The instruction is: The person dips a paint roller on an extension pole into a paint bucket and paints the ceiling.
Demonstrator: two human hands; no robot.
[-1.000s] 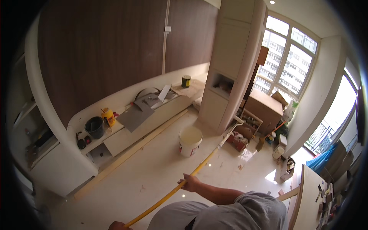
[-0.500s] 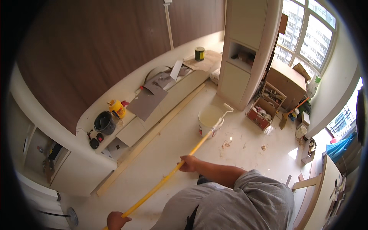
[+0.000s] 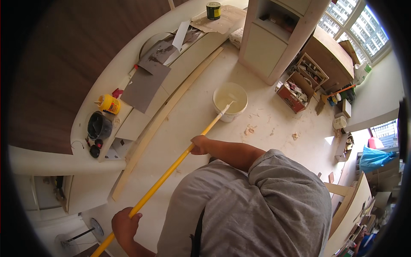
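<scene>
Both my hands hold the yellow pole of a paint roller (image 3: 166, 173), which slants across from lower left to upper right. Lower down, my left hand (image 3: 124, 225) is wrapped round the pole. Further up, my right hand (image 3: 199, 144) grips it, the arm reaching across from the right. The pole's far end dips into a white bucket (image 3: 233, 117) standing on the floor with pale paint or liquid inside. Its wire frame shows just above the liquid; the roller head itself is hidden in the bucket.
Left of me runs a low cabinet with grey boards (image 3: 141, 88), a yellow tub (image 3: 109, 104) and a black bucket (image 3: 99, 125). A long wooden strip (image 3: 171, 103) lies along its foot. To the right stand a box of odds and ends (image 3: 295, 92) and a broom (image 3: 322, 104).
The roller's head has gone from above the bucket's rim down into it. My left hand has moved up into fuller view, and the whole view has tilted downward.
</scene>
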